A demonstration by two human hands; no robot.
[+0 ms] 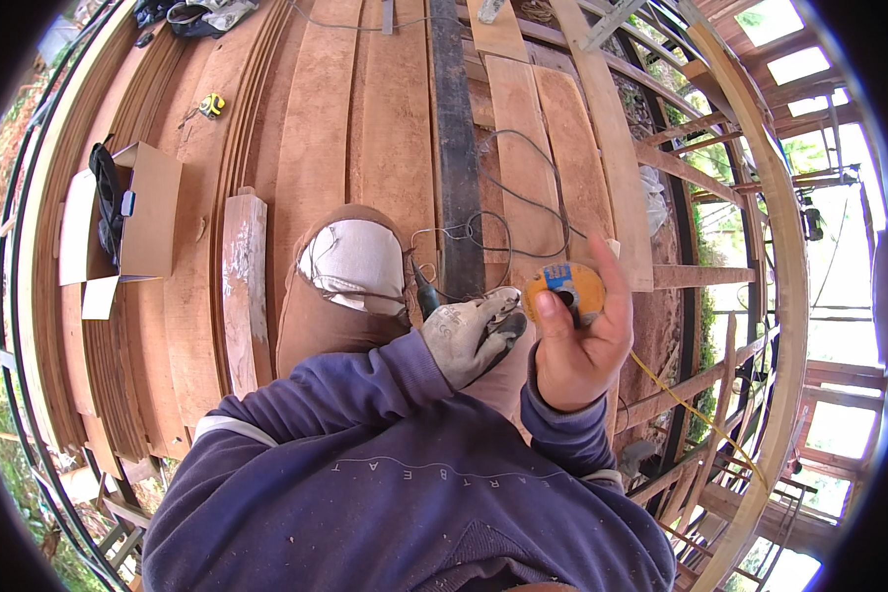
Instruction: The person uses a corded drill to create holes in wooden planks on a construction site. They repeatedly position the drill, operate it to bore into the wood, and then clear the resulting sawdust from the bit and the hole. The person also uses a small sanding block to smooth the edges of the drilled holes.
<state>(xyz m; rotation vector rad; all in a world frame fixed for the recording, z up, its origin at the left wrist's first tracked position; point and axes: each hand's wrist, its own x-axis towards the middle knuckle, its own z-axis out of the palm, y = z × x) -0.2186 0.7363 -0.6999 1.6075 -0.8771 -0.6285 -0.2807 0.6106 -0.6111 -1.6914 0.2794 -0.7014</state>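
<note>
My right hand [584, 345] is bare and grips an orange disc [589, 288] with a blue label patch and a dark centre hole, which looks like an abrasive disc. The thumb presses on its near face, and the index finger points up past its rim. Just left of the disc, my left hand [461, 340] wears a pale work glove with a dark palm. Its fingers are curled, and what they hold, if anything, cannot be made out. A dark green tool [426, 294], partly hidden, lies beyond the glove, beside my knee.
Long wooden boards [316, 118] run away from me, with a dark beam [456, 148] between them. A loose grey cable [533, 148] loops over them. On the left are an opened cardboard box [153, 212] and a yellow tape measure [211, 106]. Wooden framing [701, 276] borders the right.
</note>
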